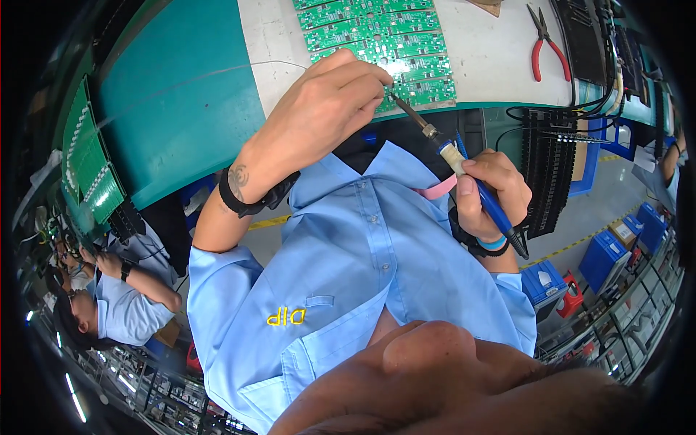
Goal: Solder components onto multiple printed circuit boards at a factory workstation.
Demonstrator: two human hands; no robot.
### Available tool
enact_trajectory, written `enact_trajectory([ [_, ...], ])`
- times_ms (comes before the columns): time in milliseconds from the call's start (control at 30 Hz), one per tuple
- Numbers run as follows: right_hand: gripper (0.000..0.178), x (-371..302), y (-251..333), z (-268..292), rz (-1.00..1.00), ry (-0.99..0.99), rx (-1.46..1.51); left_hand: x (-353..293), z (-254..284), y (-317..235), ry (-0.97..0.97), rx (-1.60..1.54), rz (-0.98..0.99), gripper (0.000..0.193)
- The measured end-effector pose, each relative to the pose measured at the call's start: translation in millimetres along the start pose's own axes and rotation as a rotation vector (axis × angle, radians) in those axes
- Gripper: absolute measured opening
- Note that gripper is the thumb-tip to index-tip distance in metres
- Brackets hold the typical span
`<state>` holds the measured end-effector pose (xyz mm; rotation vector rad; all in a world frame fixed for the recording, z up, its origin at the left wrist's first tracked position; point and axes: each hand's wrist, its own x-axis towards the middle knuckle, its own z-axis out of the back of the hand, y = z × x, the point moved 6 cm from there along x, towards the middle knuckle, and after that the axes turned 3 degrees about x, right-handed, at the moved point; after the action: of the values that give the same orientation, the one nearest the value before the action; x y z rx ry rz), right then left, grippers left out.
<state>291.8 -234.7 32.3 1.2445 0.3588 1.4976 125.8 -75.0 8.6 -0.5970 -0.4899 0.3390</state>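
A green circuit board panel, made of several joined strips, lies at the near edge of the white work surface. My right hand is wrapped around the blue handle of a soldering iron. Its metal tip reaches up and left to the panel's near strip. My left hand is above the panel's lower left, thumb and fingers pinched close to the iron's tip. A thin solder wire runs from the left into this hand. The fingers hide the wire's end, and I cannot tell whether it touches the tip.
Red-handled pliers lie on the white surface right of the panel. Black cables hang at the right edge, above a black slotted rack. A green mat covers the left. Another person works at far left, beside upright green boards.
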Motion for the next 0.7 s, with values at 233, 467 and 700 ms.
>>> enact_trajectory([
  [233, 0.017, 2.6, 1.3, 0.8, -0.009, -0.002, -0.014, 0.3, 0.0, -0.1, 0.006, 0.011, -0.011, 0.014],
  [467, 0.017, 4.1, 1.1, 3.5, -0.044, 0.002, -0.003, 1.4, -0.2, -1.2, 0.008, 0.008, 0.003, 0.013],
  [700, 0.018, 7.9, 4.1, 9.1, -0.045, -0.013, -0.027, 1.3, 1.0, -0.8, 0.016, 0.004, 0.012, 0.013],
])
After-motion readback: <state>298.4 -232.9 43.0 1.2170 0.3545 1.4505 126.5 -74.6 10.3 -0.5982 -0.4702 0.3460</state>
